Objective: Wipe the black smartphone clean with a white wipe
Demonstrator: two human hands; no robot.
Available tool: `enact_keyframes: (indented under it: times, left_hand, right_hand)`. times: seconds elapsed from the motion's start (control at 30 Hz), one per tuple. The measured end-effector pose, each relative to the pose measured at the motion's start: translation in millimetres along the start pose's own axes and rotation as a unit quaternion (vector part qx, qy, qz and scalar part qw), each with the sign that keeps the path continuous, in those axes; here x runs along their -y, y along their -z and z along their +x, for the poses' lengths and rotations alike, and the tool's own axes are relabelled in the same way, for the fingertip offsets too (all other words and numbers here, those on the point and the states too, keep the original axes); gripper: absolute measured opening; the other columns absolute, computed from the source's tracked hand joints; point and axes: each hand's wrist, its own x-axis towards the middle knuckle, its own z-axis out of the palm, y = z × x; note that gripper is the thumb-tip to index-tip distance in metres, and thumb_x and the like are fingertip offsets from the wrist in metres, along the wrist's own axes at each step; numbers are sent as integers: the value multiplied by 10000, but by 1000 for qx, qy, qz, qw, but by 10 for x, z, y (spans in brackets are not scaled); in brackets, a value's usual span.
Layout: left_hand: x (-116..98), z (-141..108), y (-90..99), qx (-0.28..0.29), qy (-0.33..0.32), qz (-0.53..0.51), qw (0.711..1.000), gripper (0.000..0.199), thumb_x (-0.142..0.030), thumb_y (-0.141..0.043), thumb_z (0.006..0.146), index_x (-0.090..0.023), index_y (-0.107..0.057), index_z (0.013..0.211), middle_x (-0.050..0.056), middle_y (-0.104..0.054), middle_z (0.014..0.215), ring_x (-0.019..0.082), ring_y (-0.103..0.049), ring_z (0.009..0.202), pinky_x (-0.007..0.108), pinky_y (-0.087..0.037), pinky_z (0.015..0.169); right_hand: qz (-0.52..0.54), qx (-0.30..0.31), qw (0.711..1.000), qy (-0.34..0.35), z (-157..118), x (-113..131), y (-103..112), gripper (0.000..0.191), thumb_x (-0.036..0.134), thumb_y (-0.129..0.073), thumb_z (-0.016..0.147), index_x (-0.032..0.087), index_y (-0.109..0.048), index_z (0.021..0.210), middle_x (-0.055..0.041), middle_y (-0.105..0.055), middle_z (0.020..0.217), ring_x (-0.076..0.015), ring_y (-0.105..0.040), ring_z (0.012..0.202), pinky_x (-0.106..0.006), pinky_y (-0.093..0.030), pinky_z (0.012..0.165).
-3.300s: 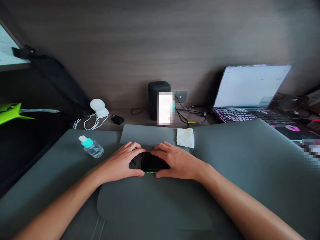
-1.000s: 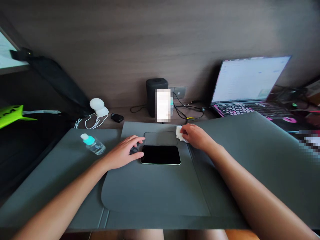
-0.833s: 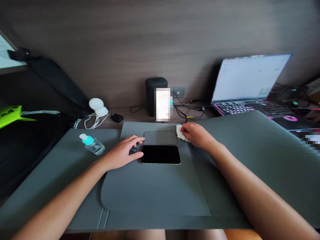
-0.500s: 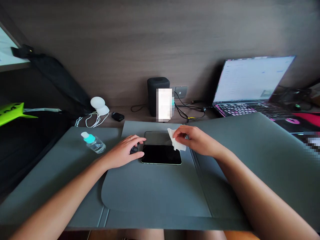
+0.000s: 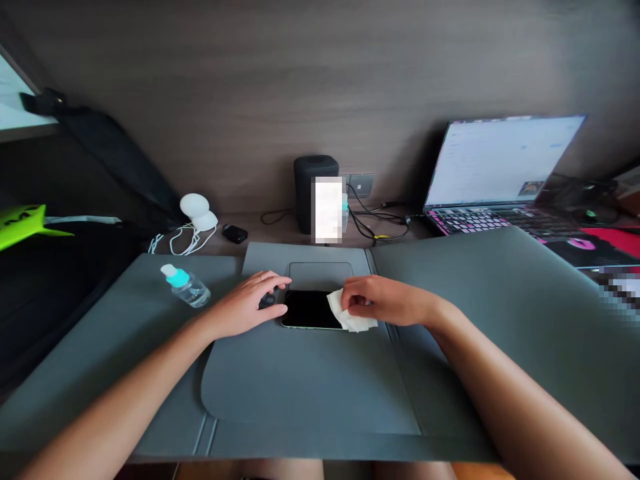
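Observation:
A smartphone (image 5: pixel 306 310) with a black screen lies face up, its long side across the grey mat (image 5: pixel 305 387). My left hand (image 5: pixel 250 303) rests at the phone's left end, thumb and fingers spread, the thumb tip at its edge. In my right hand (image 5: pixel 383 300) is a white wipe (image 5: pixel 353 317), pinched between the fingers and spread over the phone's right end, which it hides. Just behind the phone lies a thin see-through rectangle with a dark outline (image 5: pixel 320 272). A small dark object (image 5: pixel 267 300) is partly hidden under my left hand.
A clear spray bottle with a turquoise collar (image 5: pixel 193 290) lies tilted at the left. Along the wall stand a white corded device (image 5: pixel 197 212), a small black case (image 5: pixel 235 233), a black speaker (image 5: pixel 306 197) and cables (image 5: pixel 373 223). An open laptop (image 5: pixel 505 163) is at the right.
My right hand has come down and nearer to me with the wipe, which now lies on the phone's right end. My left hand has stayed in place.

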Motion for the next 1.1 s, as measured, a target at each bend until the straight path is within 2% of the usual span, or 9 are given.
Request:
enact_keyframes:
  times: [0.17, 0.33, 0.4, 0.5, 0.63, 0.77, 0.93, 1.0, 1.1]
  left_hand:
    - [-57, -18, 44, 18, -8, 8, 1000, 526, -467, -685, 843, -283, -493, 1297, 64, -543, 1280, 264, -580, 1094, 414, -489, 955]
    - [-91, -24, 65, 24, -8, 21, 999, 647, -414, -787, 740, -280, -481, 1294, 58, -549, 1264, 288, -540, 1167, 429, -452, 1003]
    - [-85, -26, 66, 29, -11, 17, 999, 663, -395, -805, 719, -287, -485, 1290, 49, -558, 1252, 285, -537, 1173, 419, -449, 1002]
    - [-63, -38, 67, 29, -8, 13, 999, 667, -405, -806, 721, -299, -483, 1295, 40, -557, 1261, 275, -552, 1156, 406, -454, 991]
    - [-53, -48, 68, 25, -9, 21, 999, 636, -440, -774, 757, -304, -488, 1309, 41, -552, 1290, 285, -529, 1194, 410, -445, 998]
    - [-75, -39, 67, 33, -12, 28, 999, 633, -453, -758, 776, -303, -489, 1329, 43, -553, 1292, 289, -519, 1204, 409, -439, 1006]
    - [-83, -32, 58, 34, -12, 38, 999, 642, -448, -775, 769, -282, -496, 1323, 48, -552, 1271, 288, -509, 1211, 402, -428, 1018]
    - [-77, -33, 55, 34, -12, 39, 999, 650, -444, -780, 768, -279, -492, 1326, 48, -550, 1272, 282, -507, 1212, 395, -427, 1018]
    - [-68, -39, 55, 38, -11, 31, 999, 670, -440, -784, 764, -301, -478, 1344, 42, -544, 1288, 279, -508, 1212, 396, -431, 1015]
  right_hand:
    - [-71, -79, 994, 10, 165, 62, -212, 147, 110, -502, 928, 154, -643, 929, -56, -599, 921, -143, -580, 760, -259, -456, 711]
    - [-129, -133, 979, 86, 399, 237, -495, 219, 129, -472, 964, 134, -641, 1103, -118, -584, 1024, -210, -572, 955, -341, -462, 875]
    - [-124, -113, 979, 117, 419, 291, -508, 230, 120, -476, 958, 133, -649, 1109, -124, -586, 1034, -215, -564, 976, -352, -459, 898]
    - [-75, -29, 985, 154, 335, 290, -384, 181, 90, -526, 927, 140, -672, 1020, -87, -612, 954, -200, -575, 969, -314, -462, 877]
    - [-32, 23, 992, 116, 145, 177, -149, 135, 104, -559, 920, 149, -684, 942, -60, -626, 924, -170, -599, 893, -283, -466, 818]
    - [-66, -13, 993, 95, 162, 126, -165, 169, 116, -518, 945, 156, -682, 945, -54, -625, 913, -160, -598, 848, -280, -455, 795]
    - [-180, -111, 970, 120, 476, 256, -486, 205, 132, -448, 978, 124, -647, 1024, -111, -599, 976, -194, -558, 870, -316, -442, 822]
    - [-191, -109, 966, 136, 536, 316, -536, 196, 124, -450, 974, 120, -641, 1018, -115, -599, 988, -195, -554, 873, -316, -442, 823]
    - [-151, -51, 975, 156, 445, 331, -415, 189, 117, -469, 965, 152, -654, 944, -72, -610, 903, -185, -563, 870, -296, -441, 815]
